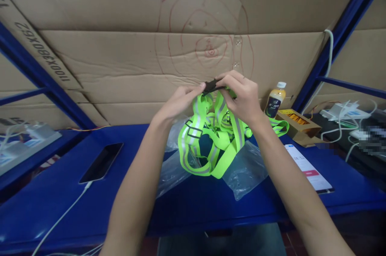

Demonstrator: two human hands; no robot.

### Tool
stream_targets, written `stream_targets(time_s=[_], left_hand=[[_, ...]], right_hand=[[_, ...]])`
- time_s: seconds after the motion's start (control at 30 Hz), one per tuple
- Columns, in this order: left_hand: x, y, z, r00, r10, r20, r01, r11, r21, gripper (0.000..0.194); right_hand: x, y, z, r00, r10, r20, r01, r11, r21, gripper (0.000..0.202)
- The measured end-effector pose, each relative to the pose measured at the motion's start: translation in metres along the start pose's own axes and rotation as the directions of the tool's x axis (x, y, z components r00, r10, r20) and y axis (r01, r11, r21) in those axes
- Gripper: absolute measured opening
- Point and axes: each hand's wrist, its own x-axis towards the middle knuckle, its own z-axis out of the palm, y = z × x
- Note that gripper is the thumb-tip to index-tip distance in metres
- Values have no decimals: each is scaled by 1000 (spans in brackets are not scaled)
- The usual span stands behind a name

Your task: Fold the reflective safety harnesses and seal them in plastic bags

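- Both hands meet at a black buckle [212, 85], held up above the blue table [60, 191]: the left hand [177, 103] pinches its left end between thumb and fingers, the right hand [241, 95] closes over its right end.
- The buckle's long axis runs left to right between the two grips, equally near each hand.
- The neon-yellow reflective strap vest [211, 143] hangs straight down from the buckle, its loops drooping onto a clear plastic bag [244, 171] on the table.
- Farther out: a dark phone [102, 162] on a cable at left, a lit phone [307, 167] at right.
- Far right, a bottle [275, 101] stands beside a small cardboard box [298, 125], against the cardboard wall [120, 67].
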Motion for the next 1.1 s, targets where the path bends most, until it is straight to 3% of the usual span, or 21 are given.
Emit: stream_targets(time_s=[0.1, 0.17, 0.3, 0.4, 0.47, 0.63, 0.77, 0.87, 0.97, 1.0, 1.1], left_hand=[[-1, 4, 0, 992, -121, -40, 104, 948, -300, 51], [-2, 7, -4, 991, -48, -129, 2, 944, -331, 54], [-4, 15, -11, 968, 197, -158, -211, 975, -75, 43], [-7, 24, -7, 944, 308, -117, -303, 951, 65, 35], [-9, 29, -2, 944, 310, -111, -301, 950, 86, 35], [-11, 29, 8, 995, 101, 25, -99, 990, -99, 60], [-9, 25, 8, 998, 56, -29, -61, 968, -242, 55], [-9, 27, 1, 995, 67, -72, -81, 973, -218, 54], [-11, 30, -7, 982, 159, -100, -167, 983, -79, 53], [-12, 30, -10, 975, 197, -101, -200, 980, -22, 51], [-14, 30, -12, 967, 246, -70, -239, 967, 93, 42]], right_hand=[[-1, -5, 8, 999, -37, -15, 38, 999, 7, 14], [-1, -7, 9, 998, -34, 54, 31, 998, 50, 17], [3, -2, -1, 986, 99, 135, -118, 984, 136, 49], [5, 3, -17, 947, 183, 265, -213, 973, 87, 35], [5, 6, -24, 929, 183, 323, -210, 976, 51, 26], [-1, 15, -17, 997, 42, 67, -42, 999, 1, 20], [-2, 16, -5, 999, -29, -25, 28, 999, -44, 31], [2, 9, -10, 996, 9, 88, -11, 1000, 25, 39], [6, 3, -23, 965, 85, 248, -113, 989, 99, 69], [7, 2, -27, 951, 105, 292, -143, 983, 113, 71], [7, 4, -31, 914, 148, 377, -203, 973, 110, 39]])
